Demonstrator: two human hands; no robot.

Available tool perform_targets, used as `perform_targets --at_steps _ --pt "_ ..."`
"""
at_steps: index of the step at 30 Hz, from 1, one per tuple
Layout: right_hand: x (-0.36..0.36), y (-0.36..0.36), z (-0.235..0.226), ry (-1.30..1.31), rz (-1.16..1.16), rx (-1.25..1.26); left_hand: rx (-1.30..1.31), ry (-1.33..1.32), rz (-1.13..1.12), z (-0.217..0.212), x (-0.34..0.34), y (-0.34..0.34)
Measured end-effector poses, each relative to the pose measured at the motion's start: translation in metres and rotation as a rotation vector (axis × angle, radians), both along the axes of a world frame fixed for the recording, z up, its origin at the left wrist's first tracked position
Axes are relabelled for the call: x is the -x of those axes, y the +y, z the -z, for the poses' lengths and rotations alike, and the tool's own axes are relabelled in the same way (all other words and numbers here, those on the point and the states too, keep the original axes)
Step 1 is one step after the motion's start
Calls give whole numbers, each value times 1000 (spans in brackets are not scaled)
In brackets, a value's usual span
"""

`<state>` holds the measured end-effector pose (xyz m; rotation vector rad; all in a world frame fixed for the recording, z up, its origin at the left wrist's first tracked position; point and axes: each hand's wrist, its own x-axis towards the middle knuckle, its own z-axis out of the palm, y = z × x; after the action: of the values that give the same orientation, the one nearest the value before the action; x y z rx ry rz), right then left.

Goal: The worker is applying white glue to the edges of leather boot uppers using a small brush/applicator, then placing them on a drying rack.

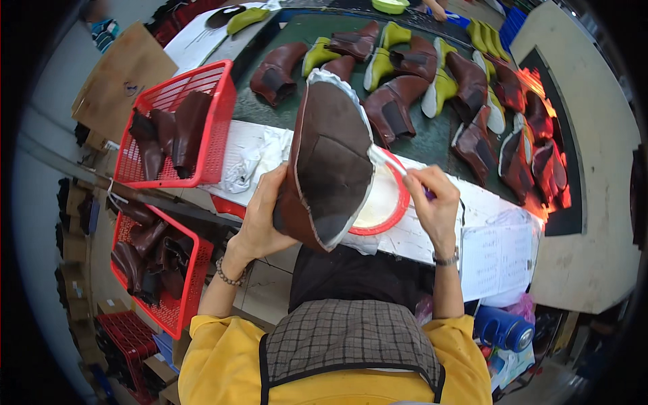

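Observation:
My left hand (263, 216) grips a brown leather boot upper (331, 158) and holds it up, its open bottom edge facing me. A white lining rims that edge. My right hand (435, 206) pinches a thin white-handled brush (390, 162) whose tip reaches the boot's right edge. Just behind the boot sits a red-rimmed bowl (395, 212) with pale glue in it, on the white bench (432, 236).
A red basket (219, 121) with brown uppers stands at left on the bench, another red basket (185, 297) lower down. Several brown uppers and yellow-green lasts lie on the dark conveyor (432, 135). White cloth (253, 165), paper sheet (496, 260), blue container (503, 331).

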<state>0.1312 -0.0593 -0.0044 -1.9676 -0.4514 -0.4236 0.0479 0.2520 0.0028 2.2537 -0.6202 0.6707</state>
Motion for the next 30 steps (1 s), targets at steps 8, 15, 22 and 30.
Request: perform_targets --at_steps 8,15,22,30 --pt "-36 -8 -10 -82 -47 -99 117 -11 104 16 9 -3" --pt "-2 -13 -11 -28 -64 -57 178 17 113 20 3 8" --pt "-36 -16 -15 -57 -116 -184 141 31 160 31 10 7" --pt "13 0 2 -107 -67 -110 81 -256 1 23 -16 -1"
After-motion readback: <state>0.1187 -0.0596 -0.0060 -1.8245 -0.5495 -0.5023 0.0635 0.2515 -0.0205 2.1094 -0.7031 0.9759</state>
